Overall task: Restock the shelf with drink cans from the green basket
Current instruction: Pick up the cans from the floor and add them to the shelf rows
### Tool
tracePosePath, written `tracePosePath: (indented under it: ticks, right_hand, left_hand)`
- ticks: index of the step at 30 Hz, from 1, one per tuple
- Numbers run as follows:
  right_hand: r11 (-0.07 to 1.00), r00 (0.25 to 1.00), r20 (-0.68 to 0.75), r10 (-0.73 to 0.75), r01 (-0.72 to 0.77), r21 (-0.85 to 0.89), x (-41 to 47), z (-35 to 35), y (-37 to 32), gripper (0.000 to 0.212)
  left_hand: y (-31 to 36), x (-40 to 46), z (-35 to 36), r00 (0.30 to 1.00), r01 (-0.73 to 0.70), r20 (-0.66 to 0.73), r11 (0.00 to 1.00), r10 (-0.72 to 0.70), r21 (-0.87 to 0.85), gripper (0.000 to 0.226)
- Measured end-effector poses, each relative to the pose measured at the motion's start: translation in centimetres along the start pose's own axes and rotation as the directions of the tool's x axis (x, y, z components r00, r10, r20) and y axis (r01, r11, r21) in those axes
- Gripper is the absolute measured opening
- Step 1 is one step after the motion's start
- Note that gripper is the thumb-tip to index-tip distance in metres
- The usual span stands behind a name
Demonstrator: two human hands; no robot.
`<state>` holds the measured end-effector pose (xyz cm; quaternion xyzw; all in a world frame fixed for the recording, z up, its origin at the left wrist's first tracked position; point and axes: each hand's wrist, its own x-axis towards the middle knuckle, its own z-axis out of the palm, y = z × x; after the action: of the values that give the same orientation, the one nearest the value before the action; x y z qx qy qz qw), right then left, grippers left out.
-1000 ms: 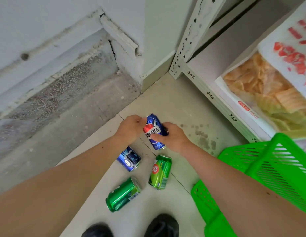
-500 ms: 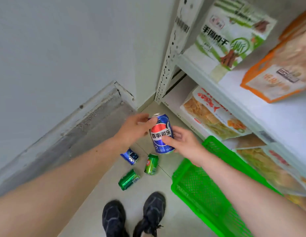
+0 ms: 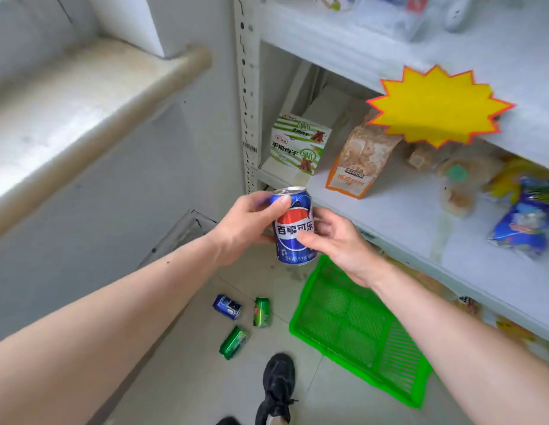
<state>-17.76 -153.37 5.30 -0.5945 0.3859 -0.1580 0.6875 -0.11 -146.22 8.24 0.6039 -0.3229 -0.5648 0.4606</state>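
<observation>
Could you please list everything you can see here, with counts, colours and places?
Pepsi can: one, blue, upright, held in front of the shelf edge.
Cans on floor: three lying down; one blue, two green.
Basket: one, green, on the floor below the shelves, no cans visible in it.
Shelf: white, with bare space at its front.
Jerky packet: one, green and white, back left of shelf.
Orange snack bag: one, beside the jerky.
Blue packet: one, far right.
Starburst tag: one, yellow, on the upper shelf edge.
Shoe: one, black.
Left hand, right hand: both grip the can.
</observation>
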Motion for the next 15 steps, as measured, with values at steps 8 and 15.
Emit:
tracePosePath:
  ticks: [8, 15]
  right_hand:
    - [0.995, 0.976, -0.195, -0.1, 0.101, -0.004, -9.7, -3.1, -8.2, 0.037]
    - [0.977, 0.887, -0.413, -0.204, 0.156, -0.149, -19.2, -7.6, -14.3, 0.045]
  left_hand:
    - [9.6, -5.9, 6.6, 0.98, -0.137, 0.157, 0.985, 0.12, 0.105, 0.034]
    - [16.1, -9.4, 15.2, 0.922, -0.273, 0.32, 0.951, 0.216, 0.143, 0.029]
